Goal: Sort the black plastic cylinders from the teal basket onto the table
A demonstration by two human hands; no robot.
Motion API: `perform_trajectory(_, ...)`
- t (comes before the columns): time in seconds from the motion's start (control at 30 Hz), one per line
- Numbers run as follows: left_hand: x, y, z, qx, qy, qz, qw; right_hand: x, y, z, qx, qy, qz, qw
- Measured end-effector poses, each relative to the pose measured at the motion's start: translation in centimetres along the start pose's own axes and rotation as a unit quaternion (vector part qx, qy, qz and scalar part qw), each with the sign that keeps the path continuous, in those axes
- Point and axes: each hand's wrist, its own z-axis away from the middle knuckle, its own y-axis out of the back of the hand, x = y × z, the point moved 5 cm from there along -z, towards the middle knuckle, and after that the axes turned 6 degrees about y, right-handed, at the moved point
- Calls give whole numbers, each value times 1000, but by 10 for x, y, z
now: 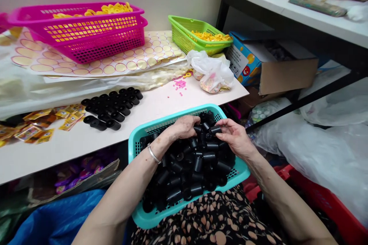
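A turquoise plastic basket (135,141) rests on my lap against the table edge, heaped with small black plastic cylinders (198,162). Over its far part, my right hand (234,138) pinches one black cylinder (215,130) between thumb and fingers. Just to the left, my left hand (186,126) has its fingers closed around another black cylinder (197,129), partly hidden by them. A silver bangle (154,154) circles my left wrist. On the white table, several black cylinders (110,107) stand upright in rows, close together.
Yellow packets (70,116) lie left of the rows. Behind are a magenta basket (97,42) and a green basket (184,34) of yellow pieces. Pink beads (180,84) and knotted plastic bags (211,74) sit near the table's right end. A cardboard box (287,71) stands under the right shelf.
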Motion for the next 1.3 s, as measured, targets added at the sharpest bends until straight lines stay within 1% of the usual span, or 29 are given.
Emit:
perform_trajectory(0.07, -3, 2, 3, 20, -11, 55, 998, 0, -3, 1, -2, -2, 7, 1000)
perform_trajectory(0.13, -4, 2, 9, 20, -25, 150, 988, -3, -6, 1, -2, 2, 13, 1000)
perform_trajectory(0.2, -4, 0, 17, -11, -30, 265, 964, -6, -9, 2, -2, 13, 15, 1000)
perform_trajectory(0.27, -2, -2, 24, -40, -25, 354, 934, -9, -11, 2, -2, 26, 13, 1000)
perform_trajectory(0.3, -1, -3, 27, -45, -22, 381, 923, -10, -11, 2, 0, 30, 11, 1000)
perform_trajectory(0.37, 2, -2, 31, -37, -26, 407, 912, -10, -11, 2, 8, 32, 5, 999)
perform_trajectory(0.53, 8, 0, 33, -14, -80, 398, 914, -6, -7, 2, 33, 37, 3, 999)
perform_trajectory(0.67, 7, -1, 34, -7, -83, 395, 915, -7, -8, 5, 23, 45, 7, 999)
perform_trajectory(0.77, 7, -2, 35, -2, -86, 377, 922, -8, -11, 6, 14, 39, 29, 999)
perform_trajectory(0.83, 9, -4, 35, -4, -83, 374, 924, -10, -16, 6, 9, 54, 66, 996)
perform_trajectory(0.87, 10, -5, 35, -5, -81, 374, 924, -12, -18, 5, 5, 73, 94, 993)
perform_trajectory(0.93, 14, -6, 36, -1, -86, 360, 929, -17, -26, 5, -14, 125, 168, 978)
perform_trajectory(0.97, 15, -5, 36, 9, -87, 337, 938, -18, -31, 6, -30, 145, 210, 966)
perform_trajectory(1.03, 15, -3, 39, 44, -76, 263, 961, -17, -43, 10, -80, 155, 287, 942)
perform_trajectory(1.1, 13, 1, 46, 77, -59, 200, 975, -14, -54, 14, -154, 138, 337, 919)
perform_trajectory(1.17, 9, 5, 56, 98, -58, 189, 975, -12, -61, 17, -230, 121, 360, 896)
perform_trajectory(1.2, 6, 9, 62, 116, -64, 202, 970, -12, -63, 16, -253, 118, 366, 888)
perform_trajectory(1.23, 0, 14, 70, 147, -70, 221, 962, -14, -61, 12, -256, 123, 370, 885)
perform_trajectory(1.27, -8, 22, 80, 193, -69, 240, 949, -17, -58, 6, -242, 133, 376, 885)
perform_trajectory(1.3, -20, 30, 91, 253, -58, 256, 931, -20, -53, -2, -213, 147, 388, 885)
